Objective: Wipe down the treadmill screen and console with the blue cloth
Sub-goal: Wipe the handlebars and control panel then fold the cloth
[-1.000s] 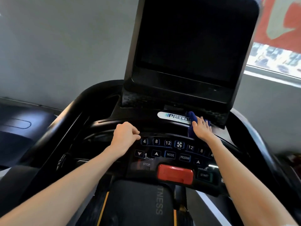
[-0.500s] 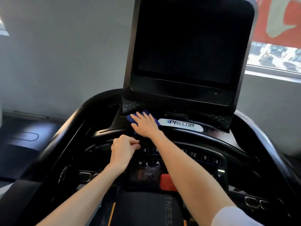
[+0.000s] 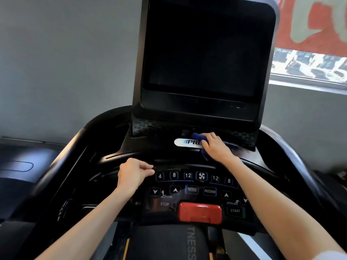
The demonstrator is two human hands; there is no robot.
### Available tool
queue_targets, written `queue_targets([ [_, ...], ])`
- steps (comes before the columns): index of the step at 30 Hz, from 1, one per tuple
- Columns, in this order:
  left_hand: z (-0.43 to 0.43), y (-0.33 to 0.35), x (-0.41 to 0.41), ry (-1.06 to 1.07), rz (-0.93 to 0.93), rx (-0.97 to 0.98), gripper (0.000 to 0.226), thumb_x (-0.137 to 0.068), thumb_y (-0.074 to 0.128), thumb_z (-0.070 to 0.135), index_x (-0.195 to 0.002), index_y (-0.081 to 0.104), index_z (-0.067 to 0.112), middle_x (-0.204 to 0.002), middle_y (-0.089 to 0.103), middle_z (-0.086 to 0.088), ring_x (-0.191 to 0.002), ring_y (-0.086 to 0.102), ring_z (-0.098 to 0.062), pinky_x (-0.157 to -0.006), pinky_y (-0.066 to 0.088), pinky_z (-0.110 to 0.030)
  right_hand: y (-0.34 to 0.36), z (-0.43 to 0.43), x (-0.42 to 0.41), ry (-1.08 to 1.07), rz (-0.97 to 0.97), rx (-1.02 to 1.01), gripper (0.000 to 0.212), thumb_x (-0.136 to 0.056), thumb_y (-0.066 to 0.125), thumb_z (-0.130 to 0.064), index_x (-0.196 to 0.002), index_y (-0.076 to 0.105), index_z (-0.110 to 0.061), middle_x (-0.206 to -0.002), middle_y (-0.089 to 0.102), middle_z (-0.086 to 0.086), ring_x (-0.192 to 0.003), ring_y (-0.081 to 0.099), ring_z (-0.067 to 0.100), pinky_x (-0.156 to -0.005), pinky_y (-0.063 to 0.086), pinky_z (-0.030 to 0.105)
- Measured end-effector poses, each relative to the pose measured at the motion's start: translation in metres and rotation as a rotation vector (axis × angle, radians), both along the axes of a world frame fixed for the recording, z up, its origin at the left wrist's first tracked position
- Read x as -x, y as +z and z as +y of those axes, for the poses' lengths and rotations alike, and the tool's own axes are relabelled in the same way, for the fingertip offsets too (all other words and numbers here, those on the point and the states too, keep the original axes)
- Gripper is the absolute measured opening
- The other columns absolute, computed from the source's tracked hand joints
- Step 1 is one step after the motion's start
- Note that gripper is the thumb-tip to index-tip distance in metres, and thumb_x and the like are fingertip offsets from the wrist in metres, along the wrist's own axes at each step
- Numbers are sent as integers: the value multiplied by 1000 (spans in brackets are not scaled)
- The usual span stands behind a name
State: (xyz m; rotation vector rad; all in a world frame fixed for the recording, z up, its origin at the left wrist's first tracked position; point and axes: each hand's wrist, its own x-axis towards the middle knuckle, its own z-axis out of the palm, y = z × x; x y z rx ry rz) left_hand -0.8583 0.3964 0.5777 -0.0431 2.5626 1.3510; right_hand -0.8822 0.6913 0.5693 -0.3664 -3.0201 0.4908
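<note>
Blue cloth [image 3: 199, 137] lies on the black console [image 3: 142, 147] ledge just below the screen [image 3: 202, 53], pressed flat under the right hand [image 3: 216, 147]; it covers the right end of the white logo badge [image 3: 185, 142], of which only "PRE" reads. Cloth shows past the fingertips at the top and below the heel of the hand. Right-hand fingers lie close together, slightly bent, bearing down on the cloth rather than pinching it. Left hand [image 3: 134, 175] rests on the console's curved rim, just left of the button panel [image 3: 193, 184]; its fingers are curled into a loose fist, holding nothing visible. Screen is dark and upright, its lower edge meeting a vented strip right above the cloth. Open ledge runs left of the badge toward the console's left shoulder; to the right it ends at the raised side arm. Red stop bar [image 3: 200, 212] sits at the near edge, between both forearms, untouched. Grey wall [image 3: 65, 62] behind, window [image 3: 309, 64] upper right.
</note>
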Motion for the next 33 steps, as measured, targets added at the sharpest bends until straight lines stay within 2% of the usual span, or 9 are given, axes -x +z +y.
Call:
queue_targets([
  [7, -1, 7, 13, -87, -89, 26, 13, -72, 81, 13, -77, 74, 23, -82, 73, 0, -78, 70, -18, -77, 59, -35, -9, -76, 37, 1, -20, 1, 54, -95, 38, -38, -145, 28, -21, -147, 36, 7, -135, 32, 29, -116, 8, 44],
  [12, -1, 19, 23, -183, -180, 93, 12, -74, 79, 10, -85, 75, 14, -77, 73, -11, -74, 71, -19, -68, 58, -29, -3, -37, 14, 100, -5, 5, 48, -99, 34, -32, -146, 28, -23, -148, 37, 3, -134, 35, 25, -113, 18, 37],
  [15, -1, 23, 27, -213, -198, 105, 11, -73, 79, 9, -80, 74, 15, -81, 73, -12, -75, 71, -20, -68, 58, -28, -12, 22, -12, -42, 61, 42, 46, -99, 34, -28, -144, 32, -23, -148, 38, 1, -134, 35, 22, -112, 24, 38],
  [19, -3, 17, 26, -177, -186, 59, 12, -72, 80, 8, -76, 74, 17, -81, 73, -11, -74, 70, -22, -75, 58, -33, -26, 82, -40, -341, 79, 204, 49, -98, 33, -23, -146, 28, -16, -153, 28, 6, -142, 21, 24, -116, 18, 40],
  [23, 0, 14, 26, -161, -142, 88, 16, -71, 81, 9, -70, 71, 21, -74, 73, -10, -72, 71, -23, -74, 59, -35, -24, 79, -33, -506, 27, 182, 51, -97, 33, -24, -147, 27, -15, -153, 26, 11, -141, 22, 27, -115, 19, 42],
  [27, 2, 19, 26, -187, -163, 120, 12, -73, 79, 8, -81, 74, 14, -78, 73, -13, -75, 71, -23, -67, 59, -31, -21, 30, -16, -216, 115, 114, 42, -96, 44, -24, -138, 46, -19, -140, 44, 11, -128, 41, 30, -109, 28, 38],
  [29, 4, 24, 27, -199, -185, 141, 11, -74, 78, 8, -82, 74, 13, -79, 73, -15, -72, 70, -21, -57, 57, -23, -18, 28, -16, -87, 89, 152, 40, -97, 45, -23, -137, 47, -17, -136, 44, 11, -123, 45, 30, -107, 31, 37],
  [31, 5, 26, 29, -201, -183, 171, 10, -74, 79, 9, -80, 73, 15, -77, 73, -14, -68, 69, -17, -51, 55, -17, -14, 43, -25, -61, 61, 164, 40, -99, 43, -22, -138, 45, -16, -136, 39, 10, -121, 46, 29, -103, 34, 33],
  [33, 5, 24, 30, -220, -152, 201, 11, -73, 80, 10, -78, 73, 16, -74, 73, -13, -67, 70, -18, -55, 56, -21, -15, 70, -42, -199, 88, 175, 39, -99, 40, -19, -138, 45, -17, -136, 38, 10, -121, 47, 30, -101, 34, 32],
])
